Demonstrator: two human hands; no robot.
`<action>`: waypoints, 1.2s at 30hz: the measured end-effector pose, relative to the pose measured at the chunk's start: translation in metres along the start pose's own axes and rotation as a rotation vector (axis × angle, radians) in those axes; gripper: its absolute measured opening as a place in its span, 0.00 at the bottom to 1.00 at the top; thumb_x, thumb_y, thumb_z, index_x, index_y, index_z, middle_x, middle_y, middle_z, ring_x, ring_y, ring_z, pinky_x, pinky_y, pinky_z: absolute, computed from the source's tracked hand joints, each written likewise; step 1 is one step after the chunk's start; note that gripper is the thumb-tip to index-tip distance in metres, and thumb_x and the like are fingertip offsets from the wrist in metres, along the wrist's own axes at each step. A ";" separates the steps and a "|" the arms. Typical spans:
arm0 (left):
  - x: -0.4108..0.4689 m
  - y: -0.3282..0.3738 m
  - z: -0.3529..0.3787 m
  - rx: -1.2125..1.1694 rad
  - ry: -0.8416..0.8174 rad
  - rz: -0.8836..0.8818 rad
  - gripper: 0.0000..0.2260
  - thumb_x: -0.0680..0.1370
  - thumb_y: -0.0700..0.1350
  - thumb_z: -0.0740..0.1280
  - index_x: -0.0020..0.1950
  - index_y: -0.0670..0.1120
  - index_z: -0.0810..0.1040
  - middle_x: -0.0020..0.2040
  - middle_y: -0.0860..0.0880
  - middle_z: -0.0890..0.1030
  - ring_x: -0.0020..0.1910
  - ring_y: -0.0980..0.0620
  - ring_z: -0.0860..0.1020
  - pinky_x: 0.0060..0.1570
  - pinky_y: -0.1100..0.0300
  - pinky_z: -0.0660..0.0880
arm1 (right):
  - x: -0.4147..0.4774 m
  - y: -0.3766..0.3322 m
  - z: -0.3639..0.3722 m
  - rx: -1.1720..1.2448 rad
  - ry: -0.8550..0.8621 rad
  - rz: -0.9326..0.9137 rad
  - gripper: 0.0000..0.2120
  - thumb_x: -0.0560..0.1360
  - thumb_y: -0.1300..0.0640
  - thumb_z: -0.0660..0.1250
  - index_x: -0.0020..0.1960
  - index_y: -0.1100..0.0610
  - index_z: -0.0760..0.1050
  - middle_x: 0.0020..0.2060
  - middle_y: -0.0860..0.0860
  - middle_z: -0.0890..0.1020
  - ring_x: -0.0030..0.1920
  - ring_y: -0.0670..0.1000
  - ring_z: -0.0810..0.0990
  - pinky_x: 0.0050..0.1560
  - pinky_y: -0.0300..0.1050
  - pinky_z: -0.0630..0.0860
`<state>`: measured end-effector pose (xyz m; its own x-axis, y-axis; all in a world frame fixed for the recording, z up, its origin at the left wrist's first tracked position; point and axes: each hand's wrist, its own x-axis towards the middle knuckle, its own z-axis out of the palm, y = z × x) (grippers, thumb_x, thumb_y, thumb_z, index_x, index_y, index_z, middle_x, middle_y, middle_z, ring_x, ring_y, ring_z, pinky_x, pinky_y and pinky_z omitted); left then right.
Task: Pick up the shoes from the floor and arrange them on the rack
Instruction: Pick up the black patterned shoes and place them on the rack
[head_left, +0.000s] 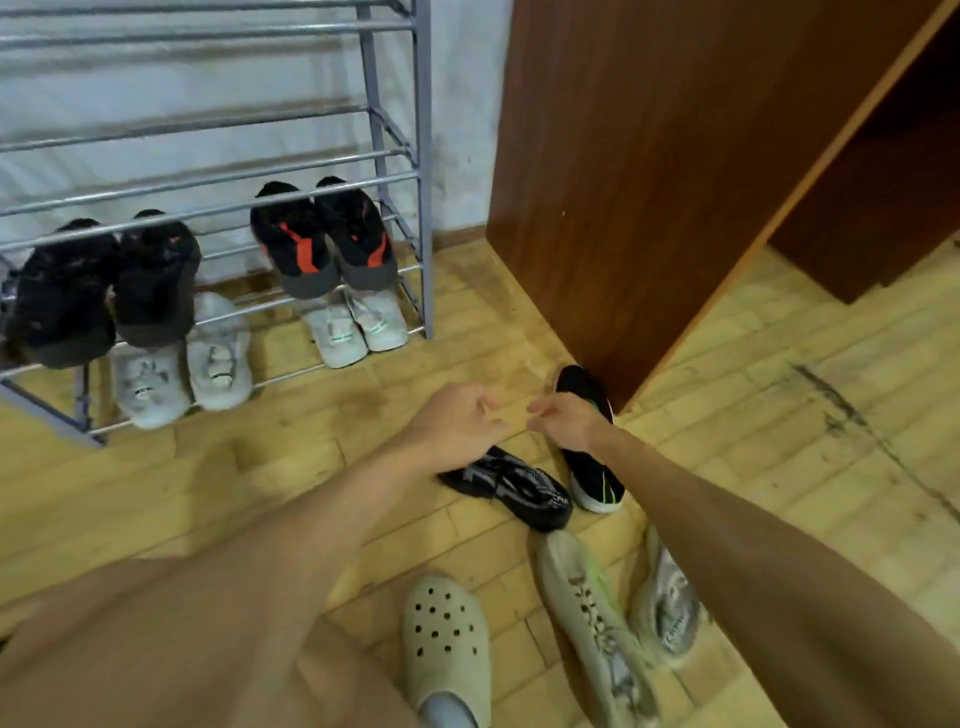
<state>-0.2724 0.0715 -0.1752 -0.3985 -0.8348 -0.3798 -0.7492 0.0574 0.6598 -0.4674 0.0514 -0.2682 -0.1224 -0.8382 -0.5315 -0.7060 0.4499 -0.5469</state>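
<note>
A grey metal shoe rack (423, 156) stands against the wall at the left. Its two lowest tiers hold a black pair (104, 291), a black-and-red pair (322, 244) and two white pairs (182, 374) (358, 327). On the wooden floor lie a black shoe with green stripes (597, 483), a black-and-white knit shoe (519, 488), a beige sneaker (592, 618) and a grey sneaker (670, 608). My right hand (569, 423) is over the middle of the black-and-green shoe; whether it grips is unclear. My left hand (457, 421) hovers beside it, fingers loosely curled, holding nothing.
A tall brown wooden cabinet (649, 182) stands right behind the black-and-green shoe, its corner close to my right hand. A beige clog (447, 639) sits at the bottom centre, with a sock showing in it. The rack's upper bars (208, 119) carry no shoes.
</note>
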 end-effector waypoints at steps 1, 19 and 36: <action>-0.005 -0.005 0.013 0.047 -0.044 0.015 0.17 0.74 0.46 0.66 0.63 0.46 0.76 0.62 0.48 0.76 0.56 0.52 0.75 0.53 0.61 0.72 | -0.004 0.016 0.012 -0.018 -0.008 0.011 0.18 0.75 0.52 0.67 0.64 0.54 0.76 0.67 0.52 0.76 0.65 0.52 0.74 0.63 0.43 0.69; 0.051 -0.044 0.016 0.628 -0.359 -0.022 0.13 0.75 0.52 0.62 0.56 0.49 0.77 0.57 0.49 0.76 0.56 0.47 0.77 0.54 0.52 0.76 | 0.052 0.081 0.101 -0.408 -0.042 0.038 0.30 0.73 0.54 0.67 0.72 0.57 0.60 0.66 0.60 0.70 0.67 0.61 0.68 0.65 0.54 0.70; 0.005 -0.055 -0.047 0.487 -0.085 -0.115 0.13 0.74 0.48 0.63 0.56 0.46 0.78 0.50 0.48 0.80 0.52 0.47 0.78 0.47 0.55 0.74 | 0.014 -0.029 0.020 -0.366 -0.030 -0.077 0.15 0.70 0.65 0.66 0.57 0.64 0.75 0.51 0.60 0.80 0.55 0.61 0.79 0.47 0.48 0.77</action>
<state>-0.2087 0.0390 -0.1825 -0.3251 -0.8044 -0.4972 -0.9426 0.2329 0.2394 -0.4341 0.0329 -0.2725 -0.0428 -0.8536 -0.5191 -0.9157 0.2414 -0.3214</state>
